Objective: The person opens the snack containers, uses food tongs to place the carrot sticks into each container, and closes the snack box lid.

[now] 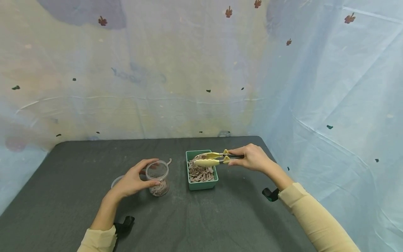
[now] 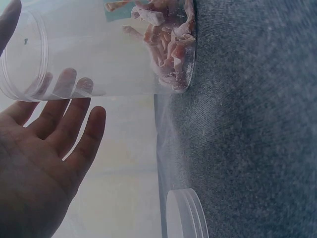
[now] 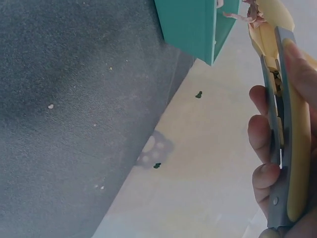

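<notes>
My left hand holds a clear plastic jar near its rim, thumb on one side and fingers on the other. The jar stands upright and lidless on the table, pale pinkish-brown strips heaped at its bottom. With my right hand I grip a pair of tongs with yellow tips and dark handles. Their tips are over a green rectangular container full of similar strips. Some strips show between the tong tips in the right wrist view.
A clear round lid lies on the dark table, partly behind my left hand. One loose strip is on the table beside the jar. Small crumbs dot the surface. Patterned sheeting hangs behind and to the right.
</notes>
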